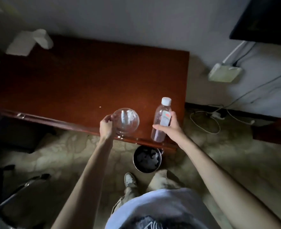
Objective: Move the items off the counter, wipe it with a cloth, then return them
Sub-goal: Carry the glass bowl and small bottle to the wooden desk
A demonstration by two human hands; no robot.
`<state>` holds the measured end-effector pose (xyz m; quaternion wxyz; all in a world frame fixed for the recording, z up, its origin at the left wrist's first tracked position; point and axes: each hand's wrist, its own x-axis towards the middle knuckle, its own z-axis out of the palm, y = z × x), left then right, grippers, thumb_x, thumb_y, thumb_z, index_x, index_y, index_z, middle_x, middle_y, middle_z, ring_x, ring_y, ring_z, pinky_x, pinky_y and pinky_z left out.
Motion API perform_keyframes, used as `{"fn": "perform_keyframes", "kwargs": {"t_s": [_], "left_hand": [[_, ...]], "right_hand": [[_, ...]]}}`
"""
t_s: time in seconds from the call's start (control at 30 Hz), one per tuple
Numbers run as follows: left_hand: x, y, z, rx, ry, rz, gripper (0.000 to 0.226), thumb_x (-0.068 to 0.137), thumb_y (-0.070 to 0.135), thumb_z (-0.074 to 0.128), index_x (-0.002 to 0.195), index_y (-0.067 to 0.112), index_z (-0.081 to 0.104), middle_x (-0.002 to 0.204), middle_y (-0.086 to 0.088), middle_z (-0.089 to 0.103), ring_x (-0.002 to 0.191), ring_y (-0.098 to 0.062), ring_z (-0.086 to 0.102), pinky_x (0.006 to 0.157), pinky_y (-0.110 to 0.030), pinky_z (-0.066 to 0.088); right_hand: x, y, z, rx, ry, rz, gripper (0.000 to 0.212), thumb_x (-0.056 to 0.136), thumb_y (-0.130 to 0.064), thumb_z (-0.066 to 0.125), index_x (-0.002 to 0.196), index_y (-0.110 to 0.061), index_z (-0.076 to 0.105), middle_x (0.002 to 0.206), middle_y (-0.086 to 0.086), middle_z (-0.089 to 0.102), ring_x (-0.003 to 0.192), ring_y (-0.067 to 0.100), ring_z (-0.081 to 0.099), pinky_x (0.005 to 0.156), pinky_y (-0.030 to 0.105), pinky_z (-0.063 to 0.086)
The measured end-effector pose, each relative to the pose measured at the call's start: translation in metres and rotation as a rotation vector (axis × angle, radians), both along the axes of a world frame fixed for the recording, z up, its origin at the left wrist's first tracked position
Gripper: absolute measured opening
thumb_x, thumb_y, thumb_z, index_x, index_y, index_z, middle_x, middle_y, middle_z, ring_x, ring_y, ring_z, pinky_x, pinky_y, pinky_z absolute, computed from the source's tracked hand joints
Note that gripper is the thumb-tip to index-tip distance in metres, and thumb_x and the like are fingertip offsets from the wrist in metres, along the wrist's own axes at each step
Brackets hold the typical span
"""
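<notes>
My pale shirt (161, 207) fills the bottom of the view, with my trouser legs and one shoe (130, 180) on the patterned carpet (235, 162) below. Just ahead of my feet a round metal bin (147, 158) with a dark liner stands beside the near edge of the reddish-brown wooden surface (86, 80).

My left hand (107, 125) has its fingers curled round the rim of a clear glass bowl (126, 120) near the front edge; I cannot tell whether the bowl rests on the wood or is lifted off it. My right hand (168, 125) grips a clear plastic bottle (161, 119) with a white cap, thumb across the front, fingers wrapped behind its label, near the right front corner.

At the far left corner lie a white folded cloth (19, 45) and a white tissue pack (43, 38), touching. A dark screen (265, 19) hangs on the wall at right, and white cables (204, 121) trail on the floor below.
</notes>
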<state>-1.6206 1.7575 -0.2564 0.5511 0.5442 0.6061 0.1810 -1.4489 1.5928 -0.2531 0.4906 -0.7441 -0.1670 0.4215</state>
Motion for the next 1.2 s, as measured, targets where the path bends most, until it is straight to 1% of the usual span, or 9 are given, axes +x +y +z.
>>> {"fn": "perform_keyframes", "kwargs": {"t_s": [0.07, 0.2, 0.3, 0.4, 0.57, 0.77, 1.07, 1.13, 1.2], "left_hand": [[0.024, 0.019, -0.009, -0.030, 0.016, -0.075, 0.033, 0.095, 0.029, 0.051, 0.116, 0.009, 0.068, 0.110, -0.014, 0.071, 0.095, -0.032, 0.069, 0.078, -0.054, 0.060], [0.073, 0.039, -0.023, -0.085, 0.024, -0.203, 0.031, 0.097, 0.024, 0.054, 0.118, 0.002, 0.061, 0.114, -0.021, 0.065, 0.084, -0.035, 0.067, 0.052, -0.051, 0.060], [0.102, 0.045, -0.035, -0.174, 0.010, -0.195, 0.037, 0.097, 0.025, 0.055, 0.125, 0.001, 0.059, 0.120, -0.022, 0.064, 0.088, -0.040, 0.068, 0.049, -0.050, 0.058], [0.122, 0.052, -0.044, -0.200, 0.006, -0.187, 0.035, 0.097, 0.025, 0.054, 0.126, 0.005, 0.058, 0.123, -0.021, 0.063, 0.093, -0.044, 0.069, 0.049, -0.053, 0.056], [0.132, 0.055, -0.060, -0.191, 0.063, -0.206, 0.034, 0.100, 0.026, 0.049, 0.128, 0.007, 0.055, 0.123, -0.020, 0.064, 0.078, -0.037, 0.070, 0.072, -0.054, 0.061], [0.127, 0.056, -0.084, -0.226, 0.064, -0.159, 0.031, 0.101, 0.014, 0.046, 0.130, 0.007, 0.054, 0.124, -0.016, 0.064, 0.055, -0.020, 0.069, 0.052, -0.037, 0.062], [0.124, 0.063, -0.088, -0.130, 0.169, -0.256, 0.039, 0.102, 0.026, 0.041, 0.134, 0.008, 0.052, 0.126, -0.018, 0.062, 0.088, -0.034, 0.069, 0.043, -0.031, 0.058], [0.122, 0.062, -0.089, -0.090, 0.186, -0.297, 0.044, 0.099, 0.032, 0.044, 0.133, 0.005, 0.051, 0.122, -0.017, 0.062, 0.088, -0.032, 0.069, 0.042, -0.029, 0.057], [0.120, 0.065, -0.090, -0.087, 0.189, -0.277, 0.058, 0.095, 0.043, 0.051, 0.135, 0.002, 0.043, 0.118, -0.013, 0.061, 0.091, -0.032, 0.068, 0.053, -0.038, 0.062]], "right_hand": [[0.010, 0.004, -0.002, 0.022, -0.074, -0.085, 0.072, 0.071, -0.002, 0.079, 0.128, -0.008, 0.034, 0.117, 0.003, 0.051, 0.107, 0.015, 0.051, 0.081, 0.019, 0.042], [0.031, 0.018, -0.007, 0.033, -0.191, -0.179, 0.065, 0.067, 0.005, 0.079, 0.113, -0.013, 0.037, 0.108, 0.000, 0.050, 0.097, 0.012, 0.051, 0.069, 0.005, 0.041], [0.048, 0.031, -0.014, 0.019, -0.228, -0.237, 0.068, 0.061, 0.006, 0.081, 0.108, -0.017, 0.038, 0.104, 0.001, 0.051, 0.093, 0.015, 0.053, 0.062, 0.001, 0.040], [0.060, 0.042, -0.025, -0.009, -0.280, -0.285, 0.070, 0.056, -0.002, 0.085, 0.106, -0.022, 0.040, 0.106, 0.003, 0.055, 0.094, 0.019, 0.058, 0.070, 0.011, 0.043], [0.070, 0.049, -0.045, -0.008, -0.305, -0.312, 0.070, 0.054, -0.006, 0.088, 0.104, -0.022, 0.042, 0.102, -0.004, 0.055, 0.094, 0.016, 0.059, 0.088, 0.036, 0.051], [0.073, 0.047, -0.060, -0.011, -0.332, -0.300, 0.070, 0.052, -0.014, 0.088, 0.102, -0.033, 0.043, 0.101, -0.013, 0.057, 0.102, 0.020, 0.063, 0.091, 0.045, 0.054], [0.074, 0.044, -0.074, -0.006, -0.334, -0.273, 0.072, 0.050, -0.018, 0.089, 0.105, -0.027, 0.043, 0.100, -0.016, 0.057, 0.101, 0.019, 0.064, 0.088, 0.046, 0.055], [0.071, 0.042, -0.074, -0.004, -0.324, -0.284, 0.078, 0.051, -0.015, 0.090, 0.114, -0.025, 0.043, 0.103, -0.020, 0.053, 0.107, 0.015, 0.059, 0.094, 0.037, 0.051], [0.070, 0.038, -0.074, -0.014, -0.315, -0.286, 0.089, 0.054, -0.009, 0.090, 0.127, -0.018, 0.040, 0.114, -0.016, 0.049, 0.114, 0.010, 0.049, 0.096, 0.025, 0.040]]}}
